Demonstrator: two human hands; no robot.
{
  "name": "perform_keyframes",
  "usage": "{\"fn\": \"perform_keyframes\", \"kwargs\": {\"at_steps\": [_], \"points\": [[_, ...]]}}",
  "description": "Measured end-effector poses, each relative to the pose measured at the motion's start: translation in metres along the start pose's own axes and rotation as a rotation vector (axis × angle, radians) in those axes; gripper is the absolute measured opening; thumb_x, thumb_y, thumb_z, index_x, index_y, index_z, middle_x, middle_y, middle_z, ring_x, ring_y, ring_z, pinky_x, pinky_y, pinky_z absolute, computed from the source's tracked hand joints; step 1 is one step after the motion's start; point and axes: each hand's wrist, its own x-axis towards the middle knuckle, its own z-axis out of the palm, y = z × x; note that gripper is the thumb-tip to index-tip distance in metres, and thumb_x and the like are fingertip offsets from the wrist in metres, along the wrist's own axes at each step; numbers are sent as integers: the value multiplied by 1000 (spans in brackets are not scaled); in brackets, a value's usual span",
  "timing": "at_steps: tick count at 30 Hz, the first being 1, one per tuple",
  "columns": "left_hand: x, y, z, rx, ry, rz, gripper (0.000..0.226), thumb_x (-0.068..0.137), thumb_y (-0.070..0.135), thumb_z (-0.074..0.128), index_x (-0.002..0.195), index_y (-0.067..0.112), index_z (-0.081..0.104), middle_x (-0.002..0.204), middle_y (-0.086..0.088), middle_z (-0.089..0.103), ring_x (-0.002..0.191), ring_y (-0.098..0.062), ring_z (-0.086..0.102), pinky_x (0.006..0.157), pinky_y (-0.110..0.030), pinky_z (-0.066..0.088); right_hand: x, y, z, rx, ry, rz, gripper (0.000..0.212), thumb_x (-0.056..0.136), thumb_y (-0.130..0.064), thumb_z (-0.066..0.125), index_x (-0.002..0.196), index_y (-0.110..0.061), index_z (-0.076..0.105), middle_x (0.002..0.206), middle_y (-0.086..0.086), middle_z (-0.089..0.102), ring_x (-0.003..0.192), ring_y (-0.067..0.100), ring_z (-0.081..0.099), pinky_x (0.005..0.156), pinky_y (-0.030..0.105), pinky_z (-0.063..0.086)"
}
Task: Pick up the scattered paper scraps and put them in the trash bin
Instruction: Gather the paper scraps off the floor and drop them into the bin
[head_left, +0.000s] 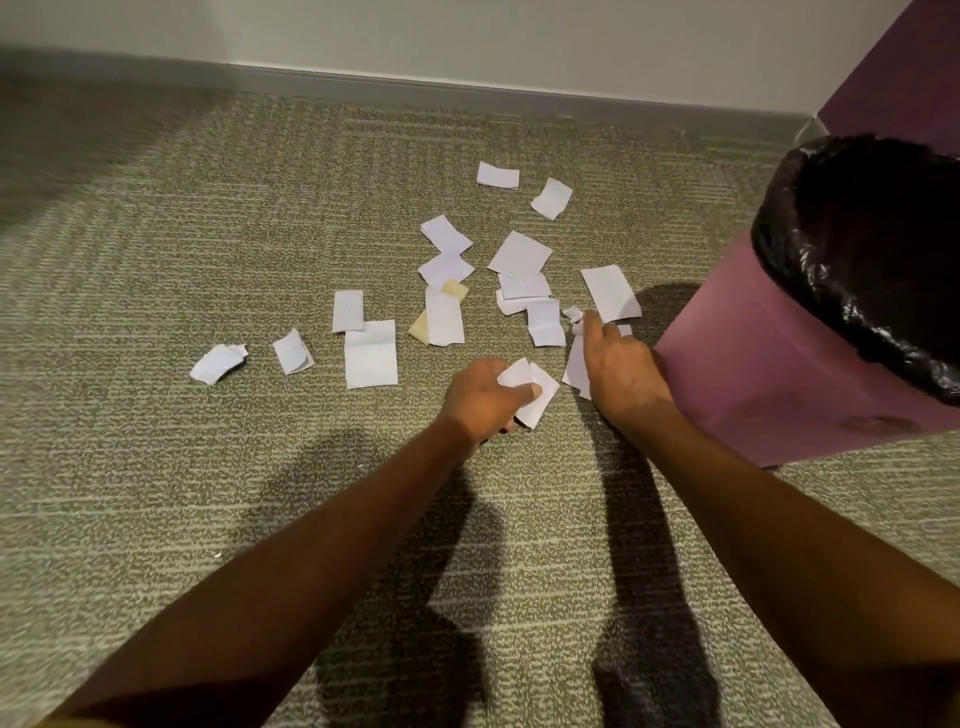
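Several white paper scraps (370, 353) and a couple of tan ones (422, 328) lie scattered on the grey-green carpet. My left hand (483, 397) grips a small bunch of white scraps (532, 389) between thumb and fingers, just above the floor. My right hand (618, 366) is low beside the bin, fingers curled round white scraps (573, 369) under its palm, fingertips at a small crumpled scrap (573, 314). The purple trash bin (753, 364) with a black liner (810, 260) stands at the right, touching distance from my right hand.
A grey baseboard (415, 88) and white wall run along the far edge. A purple panel (893, 78) rises behind the bin. Open carpet (156, 234) lies to the left and in front of me.
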Motion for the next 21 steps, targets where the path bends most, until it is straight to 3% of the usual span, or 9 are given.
{"fn": "perform_keyframes", "kwargs": {"at_steps": [2,4,6,8,10,12,15,17,21], "points": [[0,-1,-1,-55,17,1,17,93,23,82,100,10,74,78,-6,75,44,-12,59,44,-25,46,0,1,-1,27,-37,-21,51,98,-8,63,144,-8,41,125,11,66,105,28,72,76,37,59],[-1,-1,-1,-90,27,14,14,95,23,81,98,12,73,77,-6,74,44,-12,59,44,-25,47,-4,3,2,141,-28,-11,39,98,-6,58,137,-10,54,127,14,65,112,33,66,84,42,56],[-2,-1,0,-108,32,19,13,96,24,80,98,12,74,77,-7,75,46,-13,60,45,-26,47,-13,-1,5,341,12,42,30,98,-6,55,126,-8,64,119,14,67,110,35,63,80,42,52],[-3,-1,0,-141,38,12,16,96,25,79,101,11,76,77,-8,76,49,-16,60,48,-28,48,-27,-6,8,546,82,105,7,98,-11,56,97,-9,63,98,12,64,94,35,61,68,38,41],[-7,2,3,-211,25,-9,19,97,25,78,108,10,76,80,-9,76,52,-18,59,49,-28,47,-42,-12,10,754,114,155,25,100,-17,58,78,-16,46,82,5,52,79,31,55,65,37,33],[-14,8,6,-281,-4,-45,21,100,25,75,113,8,74,80,-9,74,52,-17,57,46,-24,42,-54,-16,9,1033,113,282,35,100,-23,61,72,-17,43,74,1,51,69,24,50,61,36,34],[-24,23,8,-363,-35,-87,21,104,28,70,112,9,72,81,-9,71,49,-13,52,42,-21,35,-69,-18,-5,1602,38,540,26,97,-33,69,88,-9,66,77,4,71,67,26,67,63,45,57],[-30,35,9,-412,-52,-95,26,104,33,69,113,10,73,81,-8,70,49,-12,51,42,-22,34,-77,-16,-19,1822,35,627,16,99,-30,72,102,-14,75,97,10,82,89,39,80,80,58,67],[-44,64,11,-481,-87,-66,27,107,41,62,107,18,74,67,4,65,49,-10,49,39,-19,31,-89,-11,-55,2094,63,616,16,105,-19,69,120,-14,74,118,14,80,100,31,81,87,47,66]]}}
